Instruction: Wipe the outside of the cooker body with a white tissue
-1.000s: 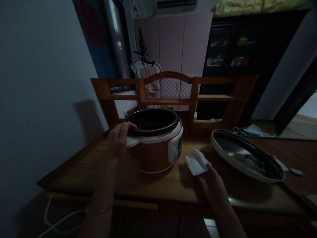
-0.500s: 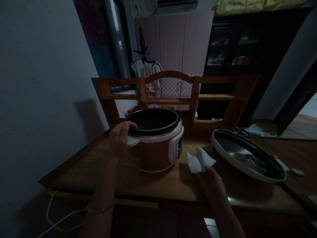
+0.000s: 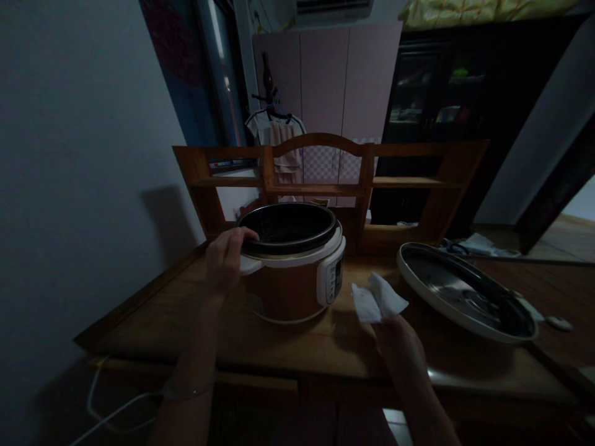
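Observation:
An electric pressure cooker (image 3: 283, 288) with a brown body and white rim stands lidless on the wooden desk (image 3: 320, 353). Its dark inner pot (image 3: 297, 223) shows at the top. My left hand (image 3: 225, 260) grips the left edge of that pot, fingers hooked over the rim, just above the cooker's white side handle. A folded white tissue (image 3: 376, 300) sticks up from my right hand (image 3: 400, 344), pinched between thumb and fingers, over the desk right of the cooker. The round lid (image 3: 465, 294) lies at the right with its metallic inner side up.
A wooden shelf frame (image 3: 316, 189) rises along the desk's back edge. The wall (image 3: 93, 186) closes off the left side. A white cable (image 3: 121, 409) hangs below the desk at lower left. Behind are pink cabinets (image 3: 323, 93) and a clothes rack (image 3: 274, 118).
My right hand has turned slightly, and the tissue has shifted a little to the right and opened somewhat. My left hand stays on the pot's rim.

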### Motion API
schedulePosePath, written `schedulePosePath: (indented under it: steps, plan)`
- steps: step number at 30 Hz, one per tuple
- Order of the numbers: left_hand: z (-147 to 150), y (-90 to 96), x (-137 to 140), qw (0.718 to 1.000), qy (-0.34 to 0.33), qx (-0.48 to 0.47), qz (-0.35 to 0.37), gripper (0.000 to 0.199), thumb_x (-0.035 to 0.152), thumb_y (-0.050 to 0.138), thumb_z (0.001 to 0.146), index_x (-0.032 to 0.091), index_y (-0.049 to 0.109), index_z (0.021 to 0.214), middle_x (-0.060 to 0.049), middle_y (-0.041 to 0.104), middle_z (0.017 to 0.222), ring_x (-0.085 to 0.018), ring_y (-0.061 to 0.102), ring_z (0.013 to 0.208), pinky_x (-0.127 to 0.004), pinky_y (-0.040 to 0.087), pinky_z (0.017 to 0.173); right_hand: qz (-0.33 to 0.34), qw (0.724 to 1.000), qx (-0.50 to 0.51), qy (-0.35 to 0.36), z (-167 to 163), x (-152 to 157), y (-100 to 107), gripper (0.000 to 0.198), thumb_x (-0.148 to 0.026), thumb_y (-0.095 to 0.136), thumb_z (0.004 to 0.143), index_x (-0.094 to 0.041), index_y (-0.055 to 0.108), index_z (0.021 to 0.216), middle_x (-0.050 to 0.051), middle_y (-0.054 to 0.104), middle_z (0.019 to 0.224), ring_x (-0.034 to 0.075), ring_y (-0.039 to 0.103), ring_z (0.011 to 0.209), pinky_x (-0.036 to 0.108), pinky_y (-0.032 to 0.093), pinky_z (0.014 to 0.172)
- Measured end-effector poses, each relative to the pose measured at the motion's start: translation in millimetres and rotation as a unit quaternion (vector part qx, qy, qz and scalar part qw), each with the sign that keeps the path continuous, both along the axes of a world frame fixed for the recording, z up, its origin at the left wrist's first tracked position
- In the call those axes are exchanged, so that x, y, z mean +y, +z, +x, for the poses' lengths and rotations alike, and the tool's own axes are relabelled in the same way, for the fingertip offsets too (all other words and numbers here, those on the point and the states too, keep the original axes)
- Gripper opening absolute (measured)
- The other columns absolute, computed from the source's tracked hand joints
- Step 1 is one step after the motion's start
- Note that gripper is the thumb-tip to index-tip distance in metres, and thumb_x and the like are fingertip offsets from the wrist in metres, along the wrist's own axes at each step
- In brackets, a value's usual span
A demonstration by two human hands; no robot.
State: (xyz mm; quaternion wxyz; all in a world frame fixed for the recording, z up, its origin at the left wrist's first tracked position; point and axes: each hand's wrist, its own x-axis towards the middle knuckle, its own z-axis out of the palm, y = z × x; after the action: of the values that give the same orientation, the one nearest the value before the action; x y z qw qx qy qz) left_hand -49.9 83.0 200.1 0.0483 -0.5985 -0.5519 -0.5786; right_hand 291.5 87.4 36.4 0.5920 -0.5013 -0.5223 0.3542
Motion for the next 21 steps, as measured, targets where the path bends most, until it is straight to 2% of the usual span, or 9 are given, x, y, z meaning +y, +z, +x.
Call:
schedulePosePath:
  steps: [3,8,15,17,19,21]
  plan:
    - [0,0.5,0,1.0,0.002,0.001,-0.001,0.049,0.046,0.028,0.098,0.022,0.069,0.084,-0.002,0.071,0.094,-0.018,0.064,0.092,-0.031,0.047,0.085,0.003,1.0,-0.029,0.001,2,0,0,0.021,-0.036,0.065,0.091,-0.016,0.067,0.093,0.003,0.068,0.096,0.017,0.065,0.084,0.033,0.055,0.075]
    - [2,1.7,-1,1.0,0.005,0.005,0.0,0.049,0.045,0.027,0.098,0.021,0.068,0.084,-0.003,0.071,0.093,-0.018,0.064,0.09,-0.03,0.046,0.086,0.023,0.998,-0.062,-0.02,3,0,5,0.013,-0.031,0.075,0.069,-0.019,0.07,0.067,0.007,0.069,0.076,0.024,0.062,0.075,0.031,0.048,0.064]
    - [0,0.1,0,1.0,0.003,0.002,0.004,0.049,0.045,0.028,0.098,0.022,0.068,0.083,-0.002,0.071,0.091,-0.018,0.064,0.089,-0.03,0.047,0.083,0.022,0.998,-0.053,-0.017,3,2,-1,0.02,-0.033,0.069,0.065,-0.021,0.06,0.053,0.005,0.066,0.069,0.018,0.054,0.063,0.026,0.041,0.056]
    - [0,-0.3,0,1.0,0.003,0.001,0.0,0.049,0.046,0.028,0.098,0.023,0.068,0.084,-0.002,0.072,0.092,-0.019,0.064,0.09,-0.031,0.047,0.083,0.018,0.999,-0.042,-0.011,5,1,-5,0.017,-0.029,0.069,0.062,-0.02,0.059,0.053,0.003,0.063,0.066,0.016,0.051,0.061,0.025,0.039,0.054]
    - [-1,-0.5,0,1.0,0.002,0.001,-0.002,0.048,0.047,0.028,0.098,0.024,0.068,0.084,-0.002,0.072,0.093,-0.019,0.064,0.092,-0.031,0.047,0.084,0.012,1.0,-0.025,0.002,7,0,-7,0.009,-0.025,0.069,0.06,-0.018,0.064,0.06,0.003,0.064,0.066,0.017,0.053,0.062,0.025,0.04,0.054]
    - [0,-0.4,0,1.0,-0.001,0.004,0.002,0.048,0.046,0.028,0.098,0.024,0.068,0.084,-0.002,0.071,0.093,-0.019,0.064,0.092,-0.032,0.047,0.086,0.004,1.0,0.0,0.016,7,-2,-7,0.011,-0.023,0.071,0.061,-0.017,0.069,0.07,0.003,0.066,0.069,0.02,0.057,0.067,0.026,0.044,0.057]
